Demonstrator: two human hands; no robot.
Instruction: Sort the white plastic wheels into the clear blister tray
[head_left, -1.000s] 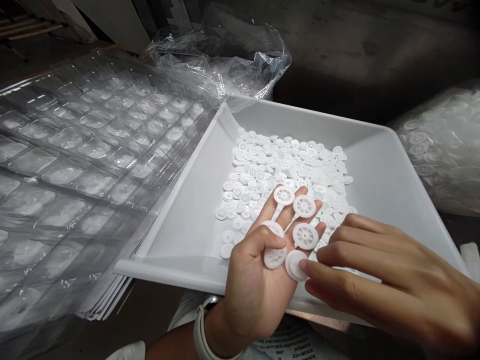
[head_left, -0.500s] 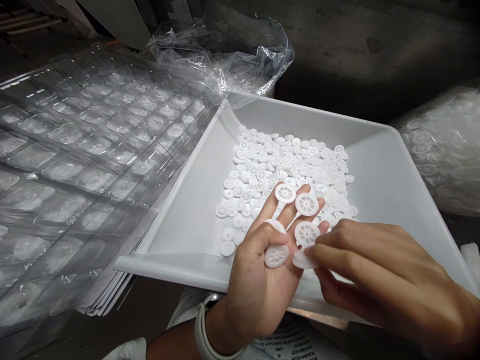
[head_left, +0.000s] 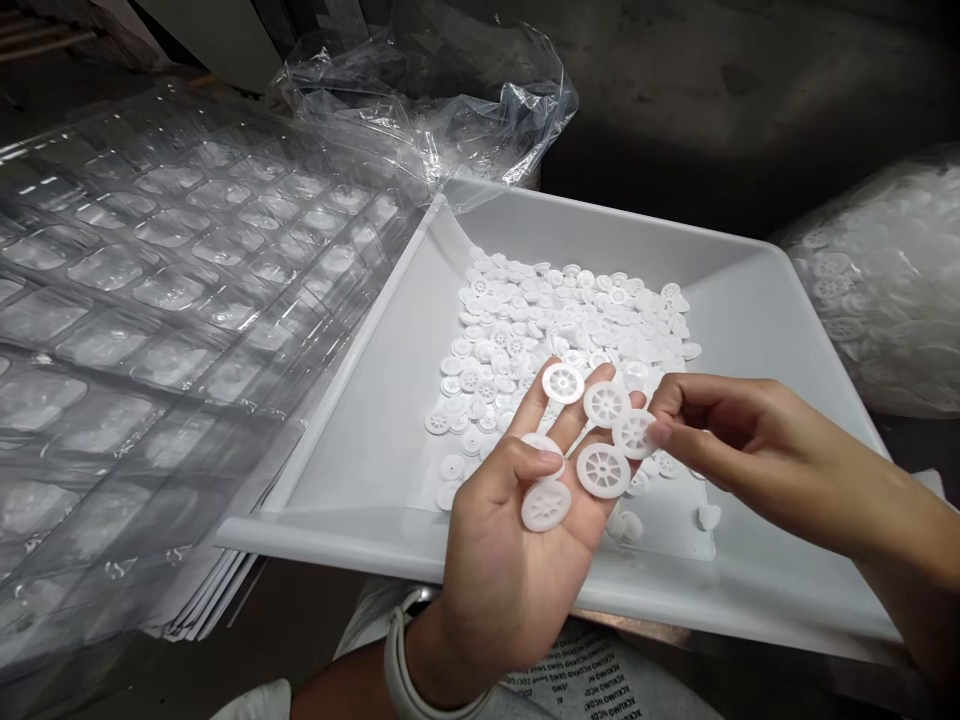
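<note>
Here the left hand cradled spoked white wheels, thumb pressing, over the grey tray, while the right hand pinched another wheel; grouping seemed underway, calling next for a light, steady touch

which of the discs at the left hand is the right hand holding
The rightmost disc at the left hand: only its edge is at the right thumb; the others there sit clear of the right hand.
</note>
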